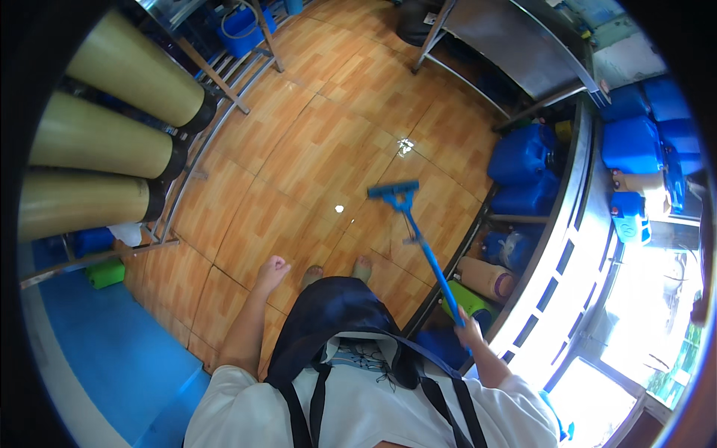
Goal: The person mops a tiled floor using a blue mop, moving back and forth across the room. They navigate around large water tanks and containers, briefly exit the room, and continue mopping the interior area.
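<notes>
In my right hand point(468, 329) is the upper end of a blue-handled sponge mop point(426, 253), the fingers wrapped round the pole. The pole slants away to the left, and its wide, flat head point(393, 190) rests on the tiled floor ahead of my feet. A small lever sticks out partway along the pole. My left hand point(274, 272) hangs over the floor to the left of my bare feet point(361, 269). Its fingers are curled in, with nothing seen in them.
Wood-patterned tiles point(291, 172) shine in places. Large beige cylinders point(112, 142) lie on a metal rack at left, above a blue surface point(97, 343). Blue jerrycans point(520, 153) fill the shelving at right. A steel table point(515, 52) stands far right, a blue bucket point(240, 31) far left.
</notes>
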A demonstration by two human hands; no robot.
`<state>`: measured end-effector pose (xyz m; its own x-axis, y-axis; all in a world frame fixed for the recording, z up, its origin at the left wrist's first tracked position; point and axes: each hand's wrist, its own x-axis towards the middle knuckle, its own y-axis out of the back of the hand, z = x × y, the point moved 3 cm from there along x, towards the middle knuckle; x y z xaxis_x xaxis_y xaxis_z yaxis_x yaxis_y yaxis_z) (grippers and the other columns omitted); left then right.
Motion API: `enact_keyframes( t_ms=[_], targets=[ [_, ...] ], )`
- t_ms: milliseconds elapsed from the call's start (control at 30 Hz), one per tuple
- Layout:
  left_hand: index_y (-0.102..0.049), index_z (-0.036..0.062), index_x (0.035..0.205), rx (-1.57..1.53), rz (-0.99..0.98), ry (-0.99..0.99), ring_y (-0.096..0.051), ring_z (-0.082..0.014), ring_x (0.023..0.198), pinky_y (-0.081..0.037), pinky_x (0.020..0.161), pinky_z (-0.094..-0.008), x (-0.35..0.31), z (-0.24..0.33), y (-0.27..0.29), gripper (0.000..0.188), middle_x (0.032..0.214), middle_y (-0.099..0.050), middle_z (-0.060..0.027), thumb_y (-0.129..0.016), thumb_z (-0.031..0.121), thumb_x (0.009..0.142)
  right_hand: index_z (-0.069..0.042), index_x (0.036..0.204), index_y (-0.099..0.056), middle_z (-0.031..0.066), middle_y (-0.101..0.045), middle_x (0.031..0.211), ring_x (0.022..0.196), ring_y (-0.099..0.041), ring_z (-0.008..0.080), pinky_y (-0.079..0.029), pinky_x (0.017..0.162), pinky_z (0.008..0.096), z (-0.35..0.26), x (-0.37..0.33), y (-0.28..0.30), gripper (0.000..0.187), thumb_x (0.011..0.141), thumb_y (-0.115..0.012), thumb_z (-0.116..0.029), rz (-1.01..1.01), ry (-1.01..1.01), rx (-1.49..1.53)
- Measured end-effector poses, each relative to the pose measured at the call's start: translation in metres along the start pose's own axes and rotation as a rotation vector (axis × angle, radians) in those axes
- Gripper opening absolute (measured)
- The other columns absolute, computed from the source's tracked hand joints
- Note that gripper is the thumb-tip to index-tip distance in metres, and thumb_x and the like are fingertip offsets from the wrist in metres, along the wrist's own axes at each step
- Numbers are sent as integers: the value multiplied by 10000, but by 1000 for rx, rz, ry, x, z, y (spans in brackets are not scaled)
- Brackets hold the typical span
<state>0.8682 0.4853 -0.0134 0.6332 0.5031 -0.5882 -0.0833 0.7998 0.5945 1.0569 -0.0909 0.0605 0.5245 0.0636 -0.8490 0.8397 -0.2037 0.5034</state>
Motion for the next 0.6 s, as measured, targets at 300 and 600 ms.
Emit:
enact_keyframes(
  t_ms=[300, 600],
  targets=[
    [-586, 51, 892, 183, -170, 46, -597, -257, 816, -465, 726, -351, -5, 10, -54, 311, 858, -623, -122, -670, 298, 721, 60, 634, -571, 131, -540, 523, 390, -529, 214, -404, 325, 342, 33, -148, 13, 96, 612, -648, 9, -78, -442, 350],
    [-583, 29, 865, 201, -66, 102, -602, -267, 794, -469, 707, -352, -14, -15, -38, 298, 825, -624, -136, -663, 274, 716, 40, 602, -566, 150, -528, 510, 382, -517, 241, -404, 335, 353, -13, -47, 77, 111, 625, -625, -51, -66, -293, 748]
  ],
)
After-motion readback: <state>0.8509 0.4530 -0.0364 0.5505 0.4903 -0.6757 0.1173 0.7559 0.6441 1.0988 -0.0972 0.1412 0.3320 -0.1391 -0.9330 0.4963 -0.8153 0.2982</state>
